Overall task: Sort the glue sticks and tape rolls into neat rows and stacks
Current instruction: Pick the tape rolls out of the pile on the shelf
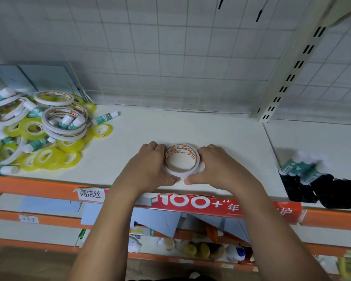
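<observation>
Two hands were in view, the left hand (150,169) and the right hand (217,169). Between them stood one stack of white tape rolls (181,159), at least two rolls high. The heap at the left held at least five more white rolls (65,133), roughly ten yellow tape rolls (57,162) and about nine glue sticks (37,144), partly buried. One lone glue stick (104,118) lay at its edge. About four blurred glue sticks (298,168) lay at the right.
</observation>
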A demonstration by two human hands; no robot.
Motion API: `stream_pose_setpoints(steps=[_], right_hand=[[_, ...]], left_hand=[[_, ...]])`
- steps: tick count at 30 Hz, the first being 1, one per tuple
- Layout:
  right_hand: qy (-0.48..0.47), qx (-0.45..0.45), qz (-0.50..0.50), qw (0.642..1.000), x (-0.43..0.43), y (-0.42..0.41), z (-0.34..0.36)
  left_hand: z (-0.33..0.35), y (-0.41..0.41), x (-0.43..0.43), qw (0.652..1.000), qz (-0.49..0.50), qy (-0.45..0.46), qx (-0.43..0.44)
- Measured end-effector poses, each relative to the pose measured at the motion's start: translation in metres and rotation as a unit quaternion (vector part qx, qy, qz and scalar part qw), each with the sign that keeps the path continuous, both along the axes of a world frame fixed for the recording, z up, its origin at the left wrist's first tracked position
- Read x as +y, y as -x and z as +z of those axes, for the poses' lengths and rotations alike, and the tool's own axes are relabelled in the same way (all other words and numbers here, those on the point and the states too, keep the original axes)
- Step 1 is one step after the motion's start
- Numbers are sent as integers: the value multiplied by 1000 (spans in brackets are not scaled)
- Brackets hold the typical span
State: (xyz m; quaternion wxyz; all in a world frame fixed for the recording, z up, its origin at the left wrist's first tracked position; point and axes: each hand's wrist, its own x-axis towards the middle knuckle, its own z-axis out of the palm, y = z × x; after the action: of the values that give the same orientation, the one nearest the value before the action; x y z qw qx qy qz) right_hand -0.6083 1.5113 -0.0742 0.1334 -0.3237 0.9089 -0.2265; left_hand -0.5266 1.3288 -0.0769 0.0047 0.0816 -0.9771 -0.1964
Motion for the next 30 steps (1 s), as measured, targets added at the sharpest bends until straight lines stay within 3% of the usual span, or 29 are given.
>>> stream_pose_setpoints(steps=[5,11,21,30], right_hand=[[8,-29,13,999,2,2,4],[-15,-44,11,999,-1,7,12],[-47,12,23,999,-7,4,-1],[-48,-23,1,999,17,10,14]], left_hand=[[7,-4,-3,996,6,-84,-34],[8,0,3,996,32,-74,-26],[2,-4,16,998,48,-35,-23],[3,-22,19,990,114,-84,-14]])
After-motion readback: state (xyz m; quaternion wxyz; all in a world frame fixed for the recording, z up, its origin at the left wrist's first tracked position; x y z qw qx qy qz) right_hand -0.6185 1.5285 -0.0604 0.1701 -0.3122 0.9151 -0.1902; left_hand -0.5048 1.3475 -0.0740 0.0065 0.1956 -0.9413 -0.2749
